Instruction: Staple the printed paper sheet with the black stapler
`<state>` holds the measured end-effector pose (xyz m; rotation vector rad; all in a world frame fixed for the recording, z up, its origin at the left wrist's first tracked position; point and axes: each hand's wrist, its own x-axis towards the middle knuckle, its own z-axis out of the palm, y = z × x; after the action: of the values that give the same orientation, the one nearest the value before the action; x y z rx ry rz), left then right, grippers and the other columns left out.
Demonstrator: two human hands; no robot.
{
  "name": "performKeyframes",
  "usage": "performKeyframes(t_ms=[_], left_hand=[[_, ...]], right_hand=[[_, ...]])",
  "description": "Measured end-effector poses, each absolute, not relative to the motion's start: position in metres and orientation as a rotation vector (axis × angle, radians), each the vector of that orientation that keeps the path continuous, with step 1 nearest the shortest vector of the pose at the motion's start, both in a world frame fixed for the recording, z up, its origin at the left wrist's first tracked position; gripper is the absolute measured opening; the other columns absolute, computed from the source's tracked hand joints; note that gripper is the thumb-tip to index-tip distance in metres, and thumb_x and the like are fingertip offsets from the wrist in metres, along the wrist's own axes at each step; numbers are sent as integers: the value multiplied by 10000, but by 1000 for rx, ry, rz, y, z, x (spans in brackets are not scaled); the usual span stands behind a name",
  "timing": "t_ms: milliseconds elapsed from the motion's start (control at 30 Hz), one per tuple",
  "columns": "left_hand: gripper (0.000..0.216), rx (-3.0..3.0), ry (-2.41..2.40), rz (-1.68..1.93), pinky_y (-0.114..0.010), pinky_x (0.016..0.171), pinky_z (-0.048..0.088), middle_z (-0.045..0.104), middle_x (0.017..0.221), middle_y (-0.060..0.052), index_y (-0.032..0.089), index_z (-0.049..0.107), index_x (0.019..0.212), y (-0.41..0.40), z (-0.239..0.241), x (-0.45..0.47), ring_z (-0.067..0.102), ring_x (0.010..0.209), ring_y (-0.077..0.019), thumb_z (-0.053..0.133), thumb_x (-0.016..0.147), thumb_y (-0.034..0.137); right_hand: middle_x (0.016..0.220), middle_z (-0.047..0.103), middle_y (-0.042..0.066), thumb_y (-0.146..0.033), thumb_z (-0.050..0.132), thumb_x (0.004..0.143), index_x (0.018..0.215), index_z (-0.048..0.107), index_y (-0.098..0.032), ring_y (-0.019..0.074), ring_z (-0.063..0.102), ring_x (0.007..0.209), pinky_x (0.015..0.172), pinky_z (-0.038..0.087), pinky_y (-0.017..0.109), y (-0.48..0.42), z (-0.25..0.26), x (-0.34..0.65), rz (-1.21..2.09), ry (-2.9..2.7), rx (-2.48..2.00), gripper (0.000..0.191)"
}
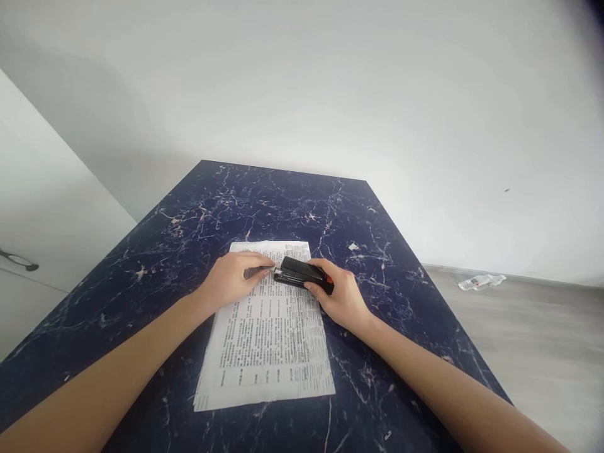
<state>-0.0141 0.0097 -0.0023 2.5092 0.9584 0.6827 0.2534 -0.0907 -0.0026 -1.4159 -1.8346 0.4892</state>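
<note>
A black stapler (302, 272) with a red end lies across the upper part of a stack of printed paper sheets (268, 340) on a dark blue marble-patterned table (198, 214). My right hand (340, 298) is closed around the stapler's rear end. My left hand (234, 277) rests on the paper, its fingertips pinched at the stapler's metal front end, where something thin and silvery shows.
A small white scrap (353, 246) lies on the table beyond the stapler. White walls stand behind and left. On the grey floor at right lies a crumpled clear plastic wrapper (481, 282). The table's right edge runs diagonally beside my right forearm.
</note>
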Motion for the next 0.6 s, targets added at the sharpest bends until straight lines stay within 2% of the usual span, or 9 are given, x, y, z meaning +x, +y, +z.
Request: performKeyframes(t_ms=[267, 467, 533, 600], left_hand=[[388, 2934, 648, 584, -381, 788, 659, 751, 1280, -63, 245, 709, 1330, 19, -6, -26, 734, 1109, -258, 424, 1069, 208], [317, 2565, 569, 627, -413, 980, 630, 763, 1260, -37, 306, 738, 1296, 21, -4, -34, 750, 1098, -222, 572, 1032, 250], [261, 2366, 521, 601, -388, 962, 642, 785, 1201, -34, 318, 784, 1207, 18, 0, -34, 773, 1036, -214, 654, 987, 266], [194, 2190, 481, 578, -360, 877, 667, 809, 1114, -41, 305, 826, 1100, 12, 4, -31, 793, 930, -210, 716, 941, 281]], right_hand=[[1047, 736, 21, -177, 664, 913, 1179, 635, -257, 207, 685, 892, 793, 532, 322, -91, -1, 252, 496, -1822, -1423, 279], [1028, 747, 22, -185, 682, 903, 1149, 678, -251, 216, 693, 895, 805, 536, 349, -89, -1, 260, 596, -1760, -1419, 255], [1040, 748, 28, -219, 702, 910, 1146, 696, -249, 223, 697, 914, 816, 540, 361, -88, -2, 265, 704, -1733, -1364, 238], [1043, 744, 41, -274, 720, 924, 1159, 708, -241, 226, 695, 910, 802, 546, 366, -88, -3, 268, 832, -1737, -1256, 238]])
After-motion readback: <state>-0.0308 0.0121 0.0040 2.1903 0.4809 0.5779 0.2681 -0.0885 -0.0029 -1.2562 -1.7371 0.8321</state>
